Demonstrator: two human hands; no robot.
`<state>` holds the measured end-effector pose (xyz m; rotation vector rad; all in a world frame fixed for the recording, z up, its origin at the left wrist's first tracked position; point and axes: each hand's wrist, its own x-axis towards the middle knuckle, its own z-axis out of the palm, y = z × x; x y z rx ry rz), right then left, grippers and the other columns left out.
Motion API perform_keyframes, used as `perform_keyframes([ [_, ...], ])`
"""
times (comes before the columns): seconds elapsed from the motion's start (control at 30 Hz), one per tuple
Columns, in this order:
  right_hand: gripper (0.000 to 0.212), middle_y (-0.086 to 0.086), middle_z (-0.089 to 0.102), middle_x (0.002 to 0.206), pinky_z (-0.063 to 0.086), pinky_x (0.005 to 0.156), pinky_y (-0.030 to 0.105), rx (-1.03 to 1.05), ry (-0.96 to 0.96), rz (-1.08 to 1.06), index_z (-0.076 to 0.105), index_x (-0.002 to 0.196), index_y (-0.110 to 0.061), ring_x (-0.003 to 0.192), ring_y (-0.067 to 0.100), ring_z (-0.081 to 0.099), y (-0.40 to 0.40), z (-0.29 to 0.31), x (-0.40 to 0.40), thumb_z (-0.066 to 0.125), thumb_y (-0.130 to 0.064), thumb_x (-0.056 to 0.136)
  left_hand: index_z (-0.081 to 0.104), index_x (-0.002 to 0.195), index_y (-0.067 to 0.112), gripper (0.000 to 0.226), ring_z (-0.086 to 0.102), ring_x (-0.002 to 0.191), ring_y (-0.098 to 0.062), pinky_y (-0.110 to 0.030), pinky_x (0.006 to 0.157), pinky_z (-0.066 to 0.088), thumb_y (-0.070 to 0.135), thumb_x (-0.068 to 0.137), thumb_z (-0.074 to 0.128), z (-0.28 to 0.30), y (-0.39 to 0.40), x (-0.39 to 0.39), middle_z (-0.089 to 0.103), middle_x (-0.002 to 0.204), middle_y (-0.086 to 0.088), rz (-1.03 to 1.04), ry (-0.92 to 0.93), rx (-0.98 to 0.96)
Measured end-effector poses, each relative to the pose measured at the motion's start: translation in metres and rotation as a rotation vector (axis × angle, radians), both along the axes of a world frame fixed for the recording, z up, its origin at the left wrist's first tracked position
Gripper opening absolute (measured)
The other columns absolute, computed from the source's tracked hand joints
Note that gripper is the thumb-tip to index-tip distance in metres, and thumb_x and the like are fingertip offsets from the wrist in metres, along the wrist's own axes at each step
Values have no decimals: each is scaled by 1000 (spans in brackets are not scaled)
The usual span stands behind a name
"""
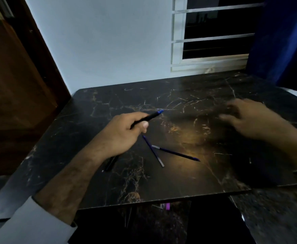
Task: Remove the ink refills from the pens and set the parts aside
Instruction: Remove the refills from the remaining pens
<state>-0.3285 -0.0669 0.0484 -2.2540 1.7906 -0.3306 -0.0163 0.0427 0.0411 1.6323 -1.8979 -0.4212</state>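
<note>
Two ink refills [165,153] lie crossed at table [206,88] centre; dark barrel [111,162] at 8 o'clock. Left hand [121,134] grips a black pen [147,118], apparently not yet emptied; right hand [250,118] blurred, fingers spread, empty.

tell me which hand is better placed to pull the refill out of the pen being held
Right, probably. The left hand already grips the black pen, blue tip pointing toward the right hand, which hovers open and empty over the table.
</note>
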Motion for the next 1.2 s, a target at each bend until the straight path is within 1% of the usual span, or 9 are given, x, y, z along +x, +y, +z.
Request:
perform_keyframes([
  [0.07,42,9,54,127,49,94,49,132,211,-102,54,131,-24,111,27,55,-13,-9,-20,62,-34,91,65,106,51,27,67,84,-12,-37,79,53,29,103,51,-1,1,6,71,88,14,20,36,37],
  [0.13,30,5,57,119,48,86,40,187,170,-117,61,120,-25,98,19,55,-15,-15,-21,63,-23,91,66,119,45,28,67,86,-14,-42,79,53,29,103,50,-4,1,4,71,90,12,7,58,50],
  [0.3,24,-17,58,105,39,71,18,-100,-317,247,62,105,-38,92,-1,55,14,-10,16,65,-21,90,64,125,43,33,60,82,4,-18,66,40,24,100,55,-7,-3,-6,65,87,25,-1,1,-29],
  [0.43,26,-18,64,102,44,73,10,-276,-457,445,69,111,-32,95,-3,59,44,1,57,65,-28,86,68,121,35,31,56,82,9,-4,65,37,18,99,57,0,0,-16,59,78,23,-41,-82,-126],
  [0.57,22,-10,67,98,49,73,14,-282,-513,491,73,107,-25,90,3,62,54,1,72,70,-16,88,69,120,31,27,55,82,0,-8,65,36,18,99,57,5,4,-22,60,83,15,-65,-134,-149],
  [0.93,16,-1,69,64,44,55,19,-36,-720,387,74,86,-20,55,2,58,65,-16,101,62,-23,95,66,127,22,30,52,86,-12,-31,81,42,15,100,54,-4,9,-26,64,93,10,-85,-282,-231],
  [1.07,30,1,72,64,49,47,19,125,-906,369,74,87,-19,50,7,60,58,-4,102,63,-46,87,70,112,26,19,54,85,-3,-13,72,37,21,97,60,-3,8,-14,61,95,14,-11,-144,-212],
  [1.13,41,-4,73,73,50,53,19,81,-743,322,71,93,-25,61,2,65,44,1,89,53,-60,84,71,102,31,12,52,84,-1,-12,68,34,29,96,61,-3,5,0,52,94,14,151,-114,-87],
  [1.2,33,-10,68,84,47,62,20,36,-330,315,69,102,-28,75,2,64,31,-4,76,55,-56,88,74,94,33,10,54,79,4,-12,64,33,34,95,63,-7,6,17,58,89,17,296,-128,53],
])
